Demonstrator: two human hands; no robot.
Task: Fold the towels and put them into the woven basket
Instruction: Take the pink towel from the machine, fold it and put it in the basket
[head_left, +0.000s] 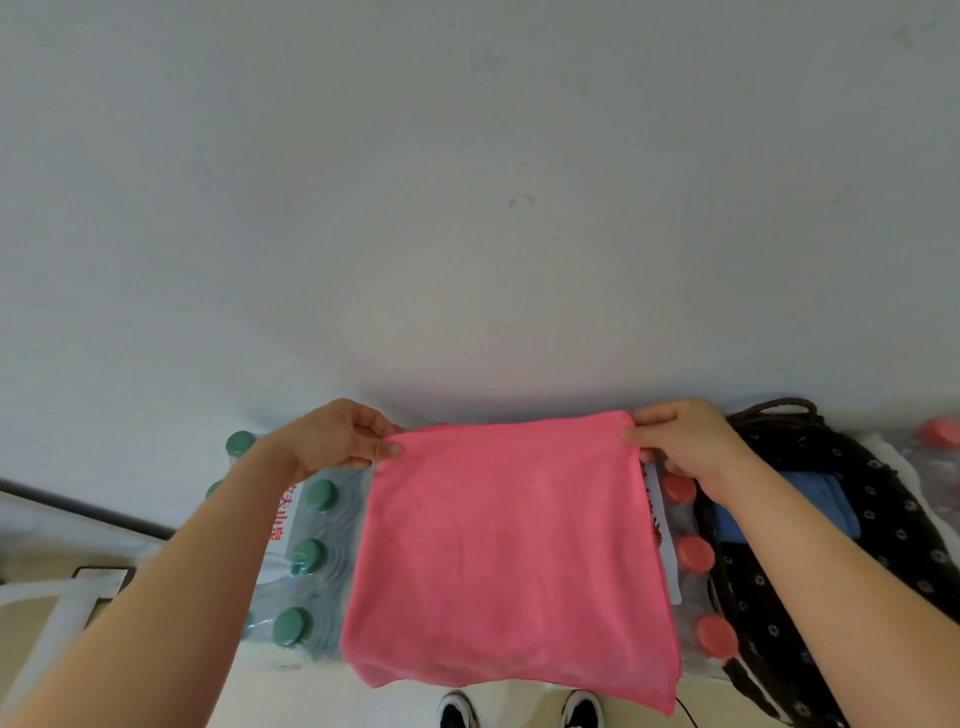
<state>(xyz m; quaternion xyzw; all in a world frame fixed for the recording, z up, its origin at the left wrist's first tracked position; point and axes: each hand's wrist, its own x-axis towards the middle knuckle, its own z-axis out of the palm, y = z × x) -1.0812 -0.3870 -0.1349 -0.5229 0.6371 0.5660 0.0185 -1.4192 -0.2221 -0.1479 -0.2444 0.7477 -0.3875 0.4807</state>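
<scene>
Soft square pink cloth towel (511, 551): was one even salmon pink across its whole face.
Dark brown fabric-sided basket (893, 525): carried a repeating print of small pale flowers on the brown ground.
Folded blue cloth towel (810, 501) in the basket: was a flat mid blue.
Round green plastic bottle caps (306, 553): were a dull sea green.
Round red plastic bottle caps (696, 553): were coral red.
White pack label (283, 519): bore red lettering.
Pair of low shoes (457, 712): were black and white.
Painted wall (467, 182): was pale grey-white.
</scene>
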